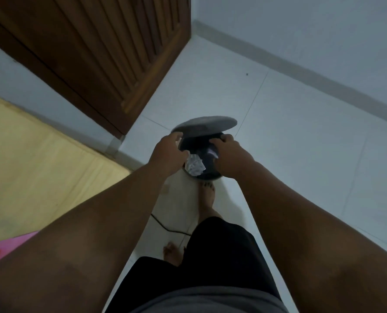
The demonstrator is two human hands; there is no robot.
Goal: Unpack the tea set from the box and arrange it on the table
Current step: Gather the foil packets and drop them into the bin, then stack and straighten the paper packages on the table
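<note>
Grey lid (205, 125) tilts up over the bin (210, 177). Left hand (168, 153) and right hand (229, 155) reach in; I cannot tell their grip.

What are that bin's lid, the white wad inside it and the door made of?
Bin lid: probably plastic, matte grey, smooth. White wad: crumpled paper or wrapping, sharply creased. Door: wood, brown, slightly glossy, with slatted grooves.

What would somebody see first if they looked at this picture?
Two bare arms stretch down the middle to a small round bin on the white floor, its grey lid tipped up. The left hand and right hand are at its open mouth, with crumpled white paper between them. A big brown wooden door fills the top left.
</note>
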